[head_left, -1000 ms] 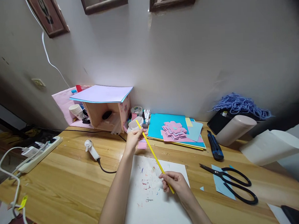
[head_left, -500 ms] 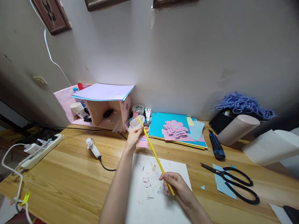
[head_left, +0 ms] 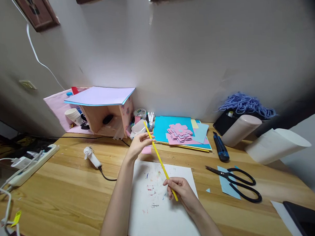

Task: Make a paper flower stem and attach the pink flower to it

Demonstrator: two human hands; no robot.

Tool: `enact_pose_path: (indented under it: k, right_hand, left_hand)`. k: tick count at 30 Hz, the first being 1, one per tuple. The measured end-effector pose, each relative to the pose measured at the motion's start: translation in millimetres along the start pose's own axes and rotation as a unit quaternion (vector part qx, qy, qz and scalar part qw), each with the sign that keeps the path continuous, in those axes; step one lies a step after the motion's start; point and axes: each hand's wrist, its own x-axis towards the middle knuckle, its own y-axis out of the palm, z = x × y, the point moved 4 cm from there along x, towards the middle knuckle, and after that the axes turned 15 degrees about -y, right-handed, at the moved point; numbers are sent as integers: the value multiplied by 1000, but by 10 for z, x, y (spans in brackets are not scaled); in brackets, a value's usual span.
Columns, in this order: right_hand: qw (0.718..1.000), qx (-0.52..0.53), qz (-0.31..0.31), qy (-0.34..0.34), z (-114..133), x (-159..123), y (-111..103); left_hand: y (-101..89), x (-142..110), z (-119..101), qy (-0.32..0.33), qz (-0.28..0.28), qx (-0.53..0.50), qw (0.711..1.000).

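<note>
A thin yellow stick [head_left: 159, 158] slants above a white sheet of paper [head_left: 161, 221] that bears small coloured marks. My right hand [head_left: 181, 193] is closed round its lower end, and a short tip sticks out below the fingers. Near the upper end, my left hand [head_left: 139, 144] has the stick between thumb and fingers, some of which are fairly straight. The top of the stick rises past the left fingers in front of a white plastic tub [head_left: 139, 127]. Whether the stick is rolled paper or a straw I cannot tell.
Right of the sheet lie black-handled scissors [head_left: 233, 179] on light blue paper, and a utility knife [head_left: 221, 148]. Behind are pink paper flowers [head_left: 180, 132] on coloured sheets [head_left: 161, 126] and an open box [head_left: 126, 117]. A glue gun [head_left: 93, 158] with its cable lies left.
The view has shifted, so the table's things sit further left and some higher. The left fingers look straighter on the stick; the right hand keeps its lower end.
</note>
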Motion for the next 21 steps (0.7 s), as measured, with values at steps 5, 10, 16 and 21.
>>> enact_pose_path:
  k: [5, 10, 16, 21]
  right_hand:
    - [1000, -5, 8, 5, 3, -2, 11]
    - [1000, -8, 14, -2, 12, -1, 20]
    - [1000, 1, -3, -10, 1, 11, -21]
    - [999, 20, -17, -23, 41, 22, -51]
  left_hand:
    - [-33, 8, 4, 12, 18, 0, 1000]
    - [-59, 24, 24, 7, 30, -13, 999]
    - [85, 30, 88, -24, 27, 23, 999]
    - [163, 67, 156, -65, 6, 38, 997]
